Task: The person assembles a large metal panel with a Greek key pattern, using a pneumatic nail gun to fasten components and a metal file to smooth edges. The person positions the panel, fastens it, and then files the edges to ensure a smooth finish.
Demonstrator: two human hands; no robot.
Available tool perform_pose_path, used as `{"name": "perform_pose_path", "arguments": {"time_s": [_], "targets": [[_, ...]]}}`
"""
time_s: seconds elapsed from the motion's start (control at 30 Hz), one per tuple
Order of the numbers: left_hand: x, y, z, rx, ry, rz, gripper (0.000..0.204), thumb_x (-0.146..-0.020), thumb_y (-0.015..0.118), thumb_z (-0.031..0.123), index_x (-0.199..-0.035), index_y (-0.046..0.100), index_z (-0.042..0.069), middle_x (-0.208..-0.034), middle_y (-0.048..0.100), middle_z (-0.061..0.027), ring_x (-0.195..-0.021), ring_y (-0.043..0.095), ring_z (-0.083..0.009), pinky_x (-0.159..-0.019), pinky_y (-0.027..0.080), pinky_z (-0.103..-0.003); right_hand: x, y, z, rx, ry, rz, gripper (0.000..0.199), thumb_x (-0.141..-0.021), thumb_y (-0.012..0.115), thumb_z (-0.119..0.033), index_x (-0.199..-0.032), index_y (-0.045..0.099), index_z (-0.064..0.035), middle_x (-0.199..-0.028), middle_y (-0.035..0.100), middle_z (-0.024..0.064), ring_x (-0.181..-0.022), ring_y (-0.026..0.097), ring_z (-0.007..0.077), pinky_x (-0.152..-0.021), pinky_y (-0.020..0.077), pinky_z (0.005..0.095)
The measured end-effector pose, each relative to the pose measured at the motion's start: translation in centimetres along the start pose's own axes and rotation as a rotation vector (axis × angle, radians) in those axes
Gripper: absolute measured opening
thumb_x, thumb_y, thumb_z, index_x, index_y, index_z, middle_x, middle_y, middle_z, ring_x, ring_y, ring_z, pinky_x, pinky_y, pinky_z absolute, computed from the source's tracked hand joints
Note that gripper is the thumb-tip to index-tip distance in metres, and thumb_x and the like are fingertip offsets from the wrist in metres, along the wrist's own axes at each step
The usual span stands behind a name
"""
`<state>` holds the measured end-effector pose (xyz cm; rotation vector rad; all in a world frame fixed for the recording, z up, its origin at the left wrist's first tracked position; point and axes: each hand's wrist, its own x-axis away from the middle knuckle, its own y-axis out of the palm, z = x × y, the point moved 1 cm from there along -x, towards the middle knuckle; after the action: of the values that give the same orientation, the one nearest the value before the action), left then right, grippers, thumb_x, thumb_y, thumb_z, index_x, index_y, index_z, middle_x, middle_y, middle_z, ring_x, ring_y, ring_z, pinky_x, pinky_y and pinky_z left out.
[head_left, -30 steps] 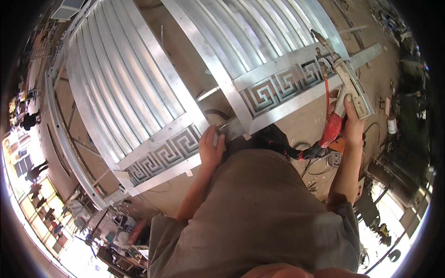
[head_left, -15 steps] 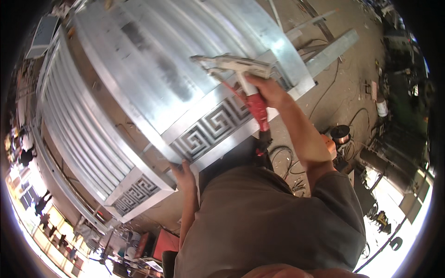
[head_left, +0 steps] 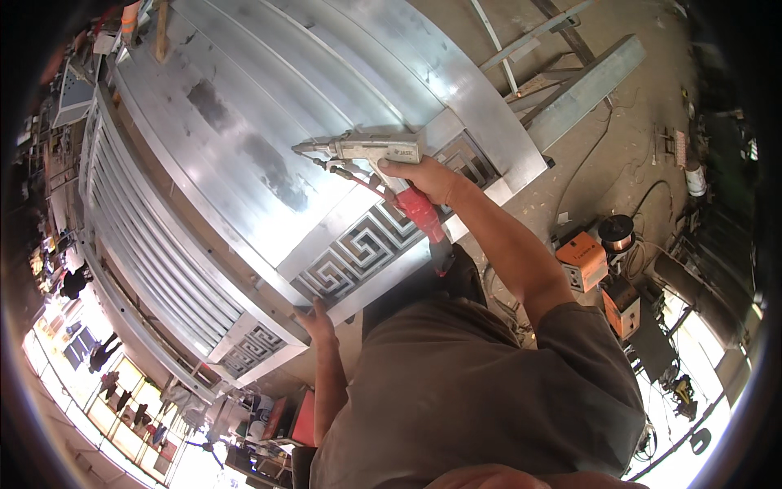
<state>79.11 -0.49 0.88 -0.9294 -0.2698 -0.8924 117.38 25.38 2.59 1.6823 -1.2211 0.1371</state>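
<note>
Gripping welding gun in closed right hand over metal gate leaf with fretwork fitted, with remaining work and left hand's grip unclear.

Right hand, fingers around a grey-and-red torch, silver metal panel beneath, left hand at its edge

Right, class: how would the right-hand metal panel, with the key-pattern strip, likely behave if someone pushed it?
The right-hand metal panel would probably feel stiff, as wide frame bars border its ribbed sheet. Its broad spread suggests it could be awkward to shift. The smooth, shiny surface may be slippery.
</note>
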Motion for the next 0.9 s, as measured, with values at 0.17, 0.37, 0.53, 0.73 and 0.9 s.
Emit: {"name": "perform_pose_path", "arguments": {"time_s": [0.17, 0.37, 0.53, 0.73, 0.9], "targets": [[-0.6, 0.0, -0.3, -0.073, -0.039, 0.08, 0.088, -0.103, 0.068, 0.026, -0.163, 0.014, -0.009, -0.153, 0.047, -0.0276, -0.127, 0.061, -0.0318, -0.107, 0.05, -0.04, -0.5, -1.1, 0.4, -0.073, 0.025, 0.055, 0.043, -0.098, 0.077, -0.031, -0.13, 0.064, -0.0071, -0.101, 0.071, 0.0067, -0.078, 0.069, 0.0155, -0.059, 0.0605, 0.0316], [-0.3, 0.4, -0.3, -0.018, 0.004, 0.08, 0.087, -0.102, 0.069, 0.026, -0.161, 0.017, -0.012, -0.15, 0.05, -0.0286, -0.126, 0.062, -0.0318, -0.105, 0.05, -0.039, -1.2, -1.3, 0.9, -0.025, -0.034, 0.051, 0.042, -0.097, 0.077, -0.031, -0.129, 0.063, -0.0073, -0.097, 0.07, 0.0069, -0.071, 0.069, 0.0157, -0.053, 0.0591, 0.0341], [-1.2, 0.4, -1.4, -0.062, 0.073, 0.104, 0.084, -0.1, 0.071, 0.025, -0.158, 0.024, -0.014, -0.146, 0.052, -0.0286, -0.127, 0.061, -0.0342, -0.106, 0.049, -0.042, -1.5, -1.7, 1.3, -0.014, 0.026, 0.046, 0.041, -0.097, 0.077, -0.03, -0.129, 0.065, -0.0057, -0.102, 0.071, 0.007, -0.077, 0.069, 0.014, -0.056, 0.0589, 0.0306], [-1.1, 0.5, -1.4, -0.307, 0.111, 0.175, 0.085, -0.099, 0.07, 0.033, -0.158, 0.027, -0.012, -0.153, 0.043, -0.0334, -0.142, 0.046, -0.0434, -0.117, 0.037, -0.051, -0.1, -1.5, 0.8, 0.35, -0.181, 0.133, 0.044, -0.099, 0.074, -0.027, -0.136, 0.064, -0.0034, -0.11, 0.071, 0.0098, -0.1, 0.067, 0.0153, -0.081, 0.0571, 0.0307], [-0.6, 0.8, -0.6, -0.358, 0.048, 0.19, 0.093, -0.098, 0.069, 0.041, -0.16, 0.023, -0.01, -0.156, 0.037, -0.0347, -0.148, 0.037, -0.0472, -0.122, 0.032, -0.053, 3.0, -1.9, 0.3, 0.666, -0.061, 0.219, 0.039, -0.097, 0.072, -0.026, -0.124, 0.069, 0.0016, -0.108, 0.076, 0.0134, -0.096, 0.071, 0.018, -0.088, 0.0559, 0.034]]}}
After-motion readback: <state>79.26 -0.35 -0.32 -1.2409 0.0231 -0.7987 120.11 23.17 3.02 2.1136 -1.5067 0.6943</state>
